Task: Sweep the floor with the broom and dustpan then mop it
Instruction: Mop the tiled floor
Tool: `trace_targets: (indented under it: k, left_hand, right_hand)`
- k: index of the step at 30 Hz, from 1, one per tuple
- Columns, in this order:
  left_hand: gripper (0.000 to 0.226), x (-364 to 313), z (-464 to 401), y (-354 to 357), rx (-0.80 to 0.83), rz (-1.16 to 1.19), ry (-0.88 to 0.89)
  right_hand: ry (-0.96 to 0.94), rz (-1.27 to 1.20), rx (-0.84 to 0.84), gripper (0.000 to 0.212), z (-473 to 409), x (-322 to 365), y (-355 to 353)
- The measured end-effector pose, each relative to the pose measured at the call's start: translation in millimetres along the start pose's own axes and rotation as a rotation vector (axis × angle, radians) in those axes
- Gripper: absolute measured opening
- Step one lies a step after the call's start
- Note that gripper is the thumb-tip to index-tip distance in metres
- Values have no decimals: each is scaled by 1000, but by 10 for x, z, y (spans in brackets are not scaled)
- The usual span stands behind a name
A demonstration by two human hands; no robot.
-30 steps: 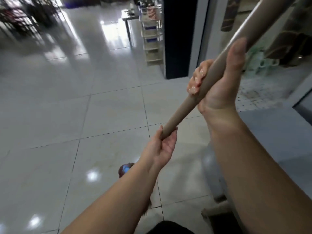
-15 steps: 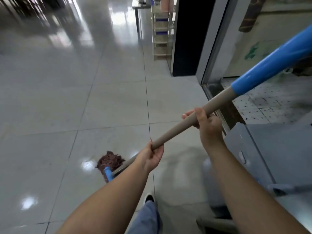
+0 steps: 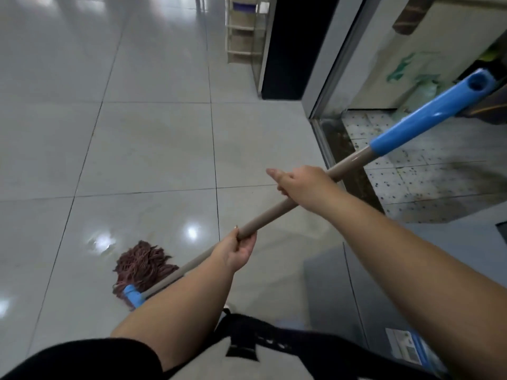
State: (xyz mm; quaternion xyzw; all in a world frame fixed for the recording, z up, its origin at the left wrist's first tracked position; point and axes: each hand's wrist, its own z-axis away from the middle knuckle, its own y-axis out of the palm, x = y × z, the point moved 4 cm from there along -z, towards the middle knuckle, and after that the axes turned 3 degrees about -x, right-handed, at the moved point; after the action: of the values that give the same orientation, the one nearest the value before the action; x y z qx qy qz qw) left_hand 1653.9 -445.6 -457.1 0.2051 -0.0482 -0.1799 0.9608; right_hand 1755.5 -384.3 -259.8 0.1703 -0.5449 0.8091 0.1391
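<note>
A: Mop [image 3: 247, 231] is lying at a slant across the view, its reddish string head [image 3: 142, 266] resting on the glossy tiled floor [image 3: 153, 149], down and to the left of the person's body.

B: Who is holding it?

A: Both bare hands are gripping the tan shaft. The left hand [image 3: 238, 249] is wrapping its fingers round the shaft nearer the head; the right hand [image 3: 299, 185] is curling round it higher up, below the blue end cap [image 3: 428, 113], with one fingertip pointing out along the pole.

B: How is it likely handling?

A: The pole is looking stiff and light; the string head is looking soft and floppy, probably dragging heavier if wet. Holding with the hands set apart along the shaft, as here, is giving leverage.

B: What is beside the mop?

A: To the right of the shaft, a doorway threshold [image 3: 354, 174] is opening onto speckled tiles [image 3: 439, 171]. Beyond the head, a pale shelf unit [image 3: 241, 31] is standing far off.
</note>
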Motion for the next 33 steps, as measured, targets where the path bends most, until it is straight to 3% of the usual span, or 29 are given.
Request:
trace_targets:
  k: [5,7,11,14,16,20,23,26,29,33]
  left_hand:
    - [18,-261,-167,163,20,88,15]
    - [15,-399,-182,190,31,168,61]
    - [18,-535,-311,309,48,328,161]
    - [19,-398,-437,509,18,469,243]
    - [21,-242,-507,673,-27,523,277]
    - [29,138,-646,853,-113,605,273]
    - [32,291,-681,989,-168,579,252]
    - [26,467,-739,1179,-152,318,192]
    - [24,667,-798,1313,-89,116,67]
    - [20,823,-916,1317,-87,69,27]
  right_hand:
    - [-255,642,65,37,-594,393,40]
    - [-232,745,204,47,-818,524,63]
    - [-2,727,769,57,-1156,407,147]
    - [-44,866,872,69,-1554,216,156]
    - [-114,875,913,56,-1764,11,169]
    - [-79,763,1103,41,-1854,-528,163]
    - [-89,644,1149,40,-1886,-886,95]
    - [-55,544,1141,41,-1999,-1328,-132]
    - [-12,547,1125,41,-1940,-1722,-408]
    - [-48,592,1069,43,-1807,-1974,-439]
